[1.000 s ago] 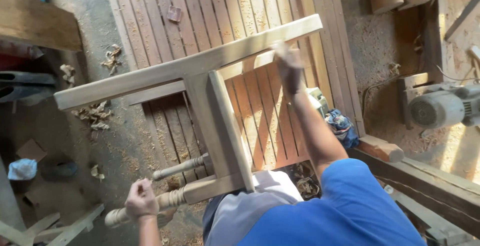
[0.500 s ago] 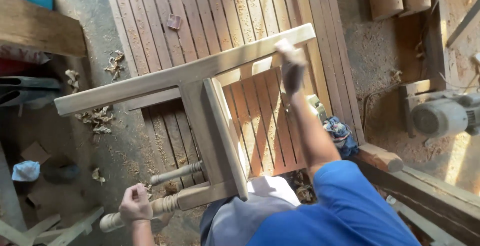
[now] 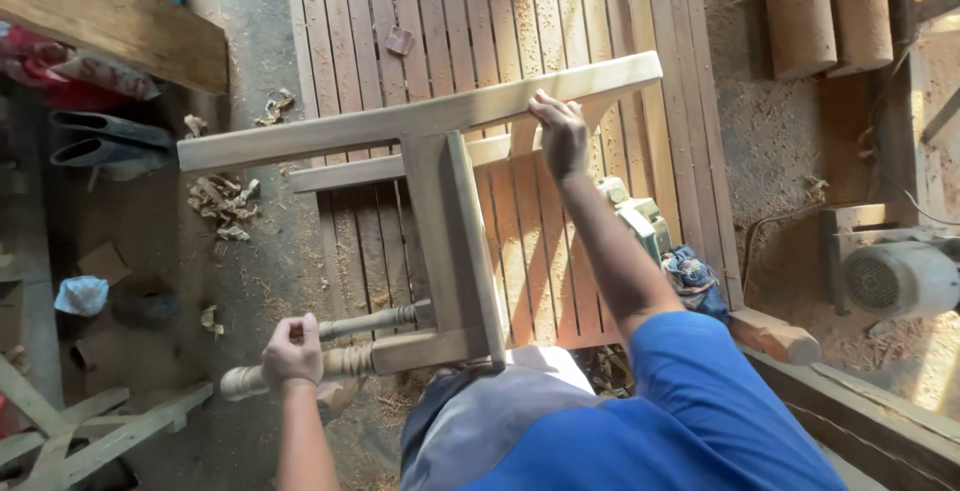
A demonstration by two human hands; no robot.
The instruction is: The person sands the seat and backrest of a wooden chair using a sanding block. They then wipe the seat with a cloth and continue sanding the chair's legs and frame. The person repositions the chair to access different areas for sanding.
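Observation:
I hold an unfinished pale wooden chair frame above the floor, lying across my lap area. My left hand is closed around its turned, lathe-shaped leg at the lower left. My right hand grips the long flat rail that runs across the top of the frame. A second thin turned rung sticks out just above my left hand.
A slatted wooden panel lies on the sawdust floor under the frame. A power tool and cloth rest by my right arm. Round logs and an electric motor sit right; a plank and boots left.
The chair frame has swung slightly, its long rail shifting rightward and leveling. My left hand slid lower along the turned leg; my right hand stays on the rail.

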